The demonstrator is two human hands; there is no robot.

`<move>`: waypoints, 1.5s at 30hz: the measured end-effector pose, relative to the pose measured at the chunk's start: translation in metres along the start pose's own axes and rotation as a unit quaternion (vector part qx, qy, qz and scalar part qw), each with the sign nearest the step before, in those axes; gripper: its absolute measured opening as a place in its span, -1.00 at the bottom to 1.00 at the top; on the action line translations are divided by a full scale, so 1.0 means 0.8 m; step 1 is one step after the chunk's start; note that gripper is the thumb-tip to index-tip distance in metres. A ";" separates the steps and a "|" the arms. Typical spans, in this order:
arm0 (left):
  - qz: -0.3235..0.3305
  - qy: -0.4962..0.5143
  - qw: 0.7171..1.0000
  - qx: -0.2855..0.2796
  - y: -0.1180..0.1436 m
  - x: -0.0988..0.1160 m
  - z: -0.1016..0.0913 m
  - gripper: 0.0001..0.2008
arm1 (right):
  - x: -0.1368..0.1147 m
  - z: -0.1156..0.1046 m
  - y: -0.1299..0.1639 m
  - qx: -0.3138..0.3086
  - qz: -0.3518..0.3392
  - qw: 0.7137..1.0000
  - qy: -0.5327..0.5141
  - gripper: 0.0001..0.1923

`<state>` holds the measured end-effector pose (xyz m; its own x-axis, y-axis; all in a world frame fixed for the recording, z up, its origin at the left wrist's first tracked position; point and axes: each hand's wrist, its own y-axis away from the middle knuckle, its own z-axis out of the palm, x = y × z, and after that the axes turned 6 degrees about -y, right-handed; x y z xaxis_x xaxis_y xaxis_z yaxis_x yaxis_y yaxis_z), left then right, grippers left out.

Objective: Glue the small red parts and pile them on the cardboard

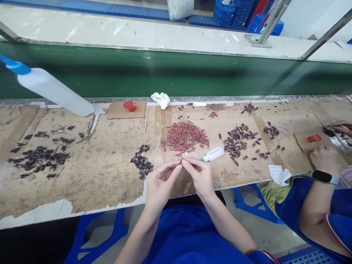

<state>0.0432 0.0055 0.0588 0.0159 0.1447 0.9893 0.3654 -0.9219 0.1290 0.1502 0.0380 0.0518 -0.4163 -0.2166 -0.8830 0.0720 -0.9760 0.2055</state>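
as i look in from afar, my left hand (159, 183) and right hand (200, 176) meet at a tiny part (180, 163) above the desk (57, 211).
both hands are nearly closed, thumbs and fingertips pinched together on the part, which is too small for me to make out. i have it just on the near side of the red pile (185, 137), with the dark pile (141, 161) to the left and the small bottle (215, 153) to the right, its blue tip (204, 159) close to my right hand.
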 end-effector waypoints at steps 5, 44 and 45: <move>0.007 -0.012 1.000 -0.001 -0.001 -0.002 0.002 -0.70 | 0.002 -0.003 0.001 -0.008 -0.027 0.999 0.033 -0.86; 0.202 -0.536 0.818 0.063 -0.090 -0.048 -0.094 -0.70 | -0.056 -0.153 -0.047 -0.062 -0.268 0.711 0.647 -0.74; 0.209 -0.523 0.825 0.047 -0.086 -0.046 -0.091 -0.71 | -0.056 -0.151 -0.048 -0.063 -0.265 0.722 0.636 -0.76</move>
<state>-0.0500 0.0372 0.0188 0.9351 0.0983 0.3405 0.1950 -0.9450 -0.2627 0.2758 0.0827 0.0321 0.7471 0.4216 -0.5139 0.3233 -0.9060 -0.2733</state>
